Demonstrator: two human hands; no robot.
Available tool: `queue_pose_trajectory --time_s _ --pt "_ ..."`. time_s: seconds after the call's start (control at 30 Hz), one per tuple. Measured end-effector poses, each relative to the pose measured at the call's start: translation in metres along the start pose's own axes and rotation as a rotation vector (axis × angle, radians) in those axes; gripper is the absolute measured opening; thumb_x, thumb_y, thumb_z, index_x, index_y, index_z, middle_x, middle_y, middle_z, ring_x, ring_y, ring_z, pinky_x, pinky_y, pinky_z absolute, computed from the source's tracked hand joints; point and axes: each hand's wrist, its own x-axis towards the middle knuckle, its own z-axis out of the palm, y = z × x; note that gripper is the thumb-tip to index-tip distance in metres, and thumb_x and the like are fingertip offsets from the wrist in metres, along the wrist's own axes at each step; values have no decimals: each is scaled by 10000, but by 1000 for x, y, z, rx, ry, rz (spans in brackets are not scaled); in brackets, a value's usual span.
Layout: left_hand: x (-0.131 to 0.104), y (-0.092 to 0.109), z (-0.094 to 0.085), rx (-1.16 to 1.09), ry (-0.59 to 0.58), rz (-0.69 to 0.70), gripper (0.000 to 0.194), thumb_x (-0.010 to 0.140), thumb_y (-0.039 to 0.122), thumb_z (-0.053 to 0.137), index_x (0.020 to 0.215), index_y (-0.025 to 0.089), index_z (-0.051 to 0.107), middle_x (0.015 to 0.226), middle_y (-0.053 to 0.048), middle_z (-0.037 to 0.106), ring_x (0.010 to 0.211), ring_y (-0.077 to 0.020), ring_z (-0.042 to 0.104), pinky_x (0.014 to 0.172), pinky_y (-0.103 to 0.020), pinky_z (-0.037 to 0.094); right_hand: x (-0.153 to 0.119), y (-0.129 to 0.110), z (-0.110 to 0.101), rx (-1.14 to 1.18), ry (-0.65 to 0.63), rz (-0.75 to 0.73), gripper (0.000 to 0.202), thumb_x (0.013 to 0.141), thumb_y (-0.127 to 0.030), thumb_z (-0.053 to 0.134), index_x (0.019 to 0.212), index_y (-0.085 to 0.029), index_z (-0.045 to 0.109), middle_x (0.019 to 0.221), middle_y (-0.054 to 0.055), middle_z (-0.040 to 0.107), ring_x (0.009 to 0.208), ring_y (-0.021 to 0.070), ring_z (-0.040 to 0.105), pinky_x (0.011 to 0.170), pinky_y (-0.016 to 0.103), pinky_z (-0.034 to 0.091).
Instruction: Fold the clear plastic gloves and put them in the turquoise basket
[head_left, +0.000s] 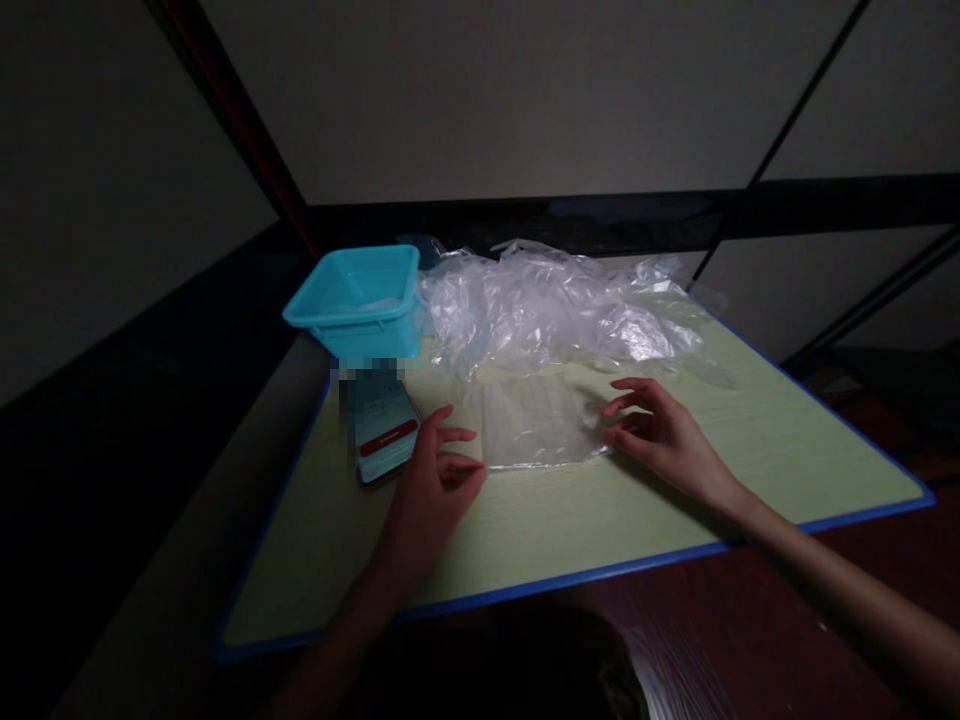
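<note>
A flat, clear plastic bag (536, 425) lies on the table between my two hands. My left hand (435, 480) is at its near left corner, thumb and a finger closed together on the edge while the other fingers stay loosely curled. At the near right corner, my right hand (664, 440) has its thumb and finger pinched at the bag's edge, the remaining fingers bent and apart. Beside my left hand lies a phone (382, 430) with a lit screen, partly covered by a pixelated patch.
Behind the flat bag spreads a crumpled heap of clear plastic (540, 310). A turquoise plastic basket (367, 335) stands at the back left with something pale inside. The pale green table (585, 520) has a blue edge, and panels (525, 100) rise behind it.
</note>
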Motion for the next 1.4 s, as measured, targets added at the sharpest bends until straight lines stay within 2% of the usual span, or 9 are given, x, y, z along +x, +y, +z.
queue_pose_trajectory --time_s 0.13,0.43,0.77,1.0,1.07,1.13,1.17,1.27,1.4 --pt "-2 -1 6 35 28 58 604 614 148 606 1162 206 360 992 -18 508 674 -102 592 557 -217 483 -2 1 -2 -13 -5 -6 437 714 -288 622 1082 -200 401 904 39 534 640 127 566 564 295 493" --pt "-2 -1 10 61 14 105 577 657 94 557 1190 200 362 960 -5 507 607 -78 551 575 -225 472 -8 4 0 -70 -52 -17 463 733 -264 599 1131 -208 369 944 39 509 616 114 555 550 286 483" --pt "-8 -7 8 90 -24 107 609 680 57 524 1239 209 334 990 -9 513 591 -74 519 587 -233 470 -19 -1 2 -302 -81 -87 506 775 -197 535 1228 -207 310 1023 75 526 629 122 580 561 279 498" --pt "-13 -10 4 317 -47 235 553 679 37 512 1194 205 400 989 -18 533 569 -82 504 578 -239 479 -24 -1 1 -502 -67 -205 476 802 -182 532 1240 -170 346 998 76 561 641 126 560 595 281 503" --pt "-18 -8 4 447 -34 325 503 696 68 529 1171 208 439 1020 -37 537 676 -122 552 656 -277 501 -25 -4 -2 -574 -28 -267 425 822 -220 530 1218 -162 385 999 87 569 726 158 574 666 317 510" --pt "-22 -5 6 572 -44 437 476 728 120 541 1186 207 446 1127 -72 526 920 -197 569 815 -345 487 -26 -10 -4 -643 -6 -325 371 848 -274 513 1192 -162 434 1039 108 572 866 201 581 760 361 504" --pt "-24 -2 8 628 -67 495 483 744 151 544 1212 199 431 1205 -93 502 1055 -232 526 897 -379 451 -27 -13 -4 -678 -24 -349 373 859 -304 502 1200 -164 445 1093 121 564 955 221 568 813 381 493" --pt "-26 3 19 792 -210 622 584 777 265 560 1305 135 346 1385 -145 375 1279 -277 335 1037 -432 323 -26 -20 4 -817 -192 -434 540 870 -401 475 1338 -161 348 1338 150 433 1221 266 412 983 457 382" --pt "-22 4 30 945 -327 637 687 822 457 506 1340 55 298 1431 -192 286 1334 -285 224 1071 -458 259 -21 -15 19 -954 -375 -543 744 867 -524 410 1431 -126 134 1457 156 228 1336 271 205 1060 507 234"
